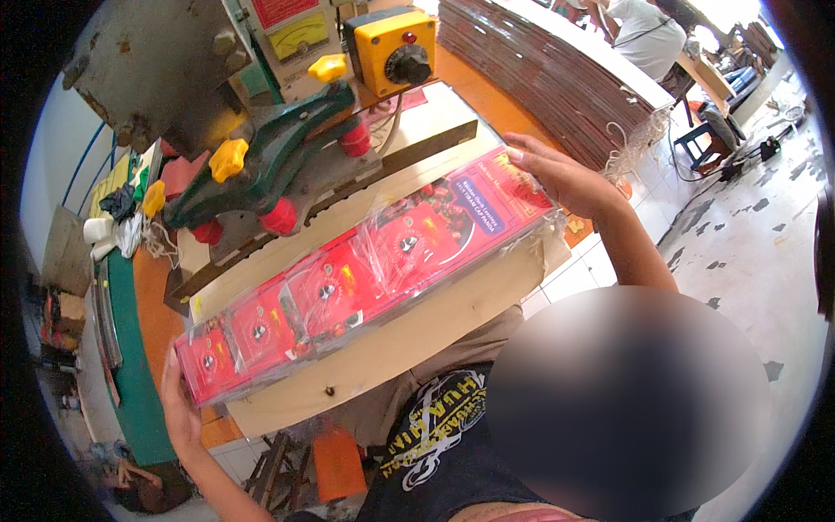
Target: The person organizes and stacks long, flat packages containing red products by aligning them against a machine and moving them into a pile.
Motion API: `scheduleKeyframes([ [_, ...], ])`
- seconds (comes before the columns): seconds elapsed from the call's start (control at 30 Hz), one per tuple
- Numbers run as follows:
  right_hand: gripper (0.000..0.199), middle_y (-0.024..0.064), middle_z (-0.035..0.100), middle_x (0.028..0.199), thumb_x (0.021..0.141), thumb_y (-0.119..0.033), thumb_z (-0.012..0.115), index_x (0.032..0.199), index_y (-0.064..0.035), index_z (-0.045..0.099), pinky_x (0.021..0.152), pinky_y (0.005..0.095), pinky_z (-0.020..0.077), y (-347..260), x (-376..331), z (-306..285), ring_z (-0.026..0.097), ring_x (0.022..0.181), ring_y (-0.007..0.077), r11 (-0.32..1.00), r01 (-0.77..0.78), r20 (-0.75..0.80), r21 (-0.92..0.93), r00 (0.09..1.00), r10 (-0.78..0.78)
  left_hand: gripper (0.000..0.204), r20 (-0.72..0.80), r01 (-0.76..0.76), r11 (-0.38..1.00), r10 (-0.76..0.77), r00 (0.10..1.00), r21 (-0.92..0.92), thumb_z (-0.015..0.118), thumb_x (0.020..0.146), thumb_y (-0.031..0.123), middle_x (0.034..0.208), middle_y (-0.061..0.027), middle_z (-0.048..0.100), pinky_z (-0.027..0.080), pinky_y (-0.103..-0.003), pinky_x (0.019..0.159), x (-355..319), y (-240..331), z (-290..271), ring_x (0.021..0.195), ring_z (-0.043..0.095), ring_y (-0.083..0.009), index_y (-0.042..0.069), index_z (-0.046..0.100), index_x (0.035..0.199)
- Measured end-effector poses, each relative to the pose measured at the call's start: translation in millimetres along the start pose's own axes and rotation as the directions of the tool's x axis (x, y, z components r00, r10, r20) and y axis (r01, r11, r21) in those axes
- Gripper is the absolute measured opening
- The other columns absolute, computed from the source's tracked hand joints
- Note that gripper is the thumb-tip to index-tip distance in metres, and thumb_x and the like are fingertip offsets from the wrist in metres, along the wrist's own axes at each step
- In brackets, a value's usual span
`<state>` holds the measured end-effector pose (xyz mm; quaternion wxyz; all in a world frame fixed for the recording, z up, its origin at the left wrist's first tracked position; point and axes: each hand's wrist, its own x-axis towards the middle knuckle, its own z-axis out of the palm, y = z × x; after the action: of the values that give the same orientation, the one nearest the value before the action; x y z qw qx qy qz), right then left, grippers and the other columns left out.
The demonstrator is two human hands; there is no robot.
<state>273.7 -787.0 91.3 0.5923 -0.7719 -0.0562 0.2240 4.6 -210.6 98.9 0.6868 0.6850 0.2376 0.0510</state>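
A long stack of glossy red printed sheets (335,283), with clear plastic showing along its edges, lies at a slant over a pale wooden board (383,370). My left hand (181,409) grips its near left end, the fingers curled behind the edge. At the far right end my right hand (565,178) has hold of the corner, thumb on top and the other fingers partly hidden beneath. Just beyond the stack stands a machine with a green metal bracket (287,148), yellow star knobs (228,160) and red cylinders (278,217).
A yellow control box (396,54) with a black dial sits at the machine's top. Behind it rises a tall pile of brown boards (544,74). A person in a white shirt (645,36) bends at the back right. An orange object (337,461) is below the board.
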Motion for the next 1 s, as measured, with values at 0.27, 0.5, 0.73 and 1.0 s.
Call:
scheduleKeyframes([
  [0.27,0.104,0.0254,0.040,0.147,0.085,-0.076,0.049,0.151,0.0021,0.029,0.108,0.0498,0.0377,-9,-7,-9,0.043,0.134,0.0367,0.975,-0.103,0.185,-0.199,0.973,0.140,0.059,0.129,0.183,0.967,-0.162,0.978,-0.175,0.046,0.102,0.049,0.140,-0.0088,0.055,0.042,-0.044,0.106,-7,3,14,0.127,0.053,-0.0231,0.008,0.044,0.145],
  [0.5,0.088,0.0212,0.050,0.139,0.092,-0.067,0.052,0.145,0.0026,0.039,0.101,0.0367,0.0478,-44,-17,6,0.055,0.125,0.0225,0.968,-0.187,0.283,-0.168,0.932,0.228,0.060,0.167,0.293,0.944,-0.268,0.949,-0.150,0.049,0.100,0.051,0.137,-0.0091,0.057,0.043,-0.045,0.104,-8,17,31,0.123,0.056,-0.0231,0.009,0.045,0.143],
  [0.73,0.081,0.0187,0.064,0.119,0.092,-0.065,0.056,0.129,0.0073,0.055,0.088,0.0324,0.0526,-34,-10,0,0.064,0.106,0.0182,0.925,-0.234,0.247,-0.299,0.917,0.312,0.069,0.098,0.341,0.940,-0.341,0.935,0.015,0.049,0.097,0.060,0.138,-0.0096,0.057,0.042,-0.051,0.106,-2,4,2,0.125,0.056,-0.0280,0.009,0.046,0.143],
  [1.0,0.074,0.0144,0.066,0.115,0.091,-0.059,0.062,0.125,0.0073,0.058,0.090,0.0293,0.0523,-23,-5,12,0.066,0.101,0.0158,0.957,-0.167,0.268,-0.239,0.935,0.230,0.060,0.030,0.310,0.951,-0.310,0.950,0.000,0.057,0.096,0.049,0.127,-0.0094,0.063,0.053,-0.043,0.093,0,1,6,0.111,0.065,-0.0225,0.004,0.050,0.136],
])
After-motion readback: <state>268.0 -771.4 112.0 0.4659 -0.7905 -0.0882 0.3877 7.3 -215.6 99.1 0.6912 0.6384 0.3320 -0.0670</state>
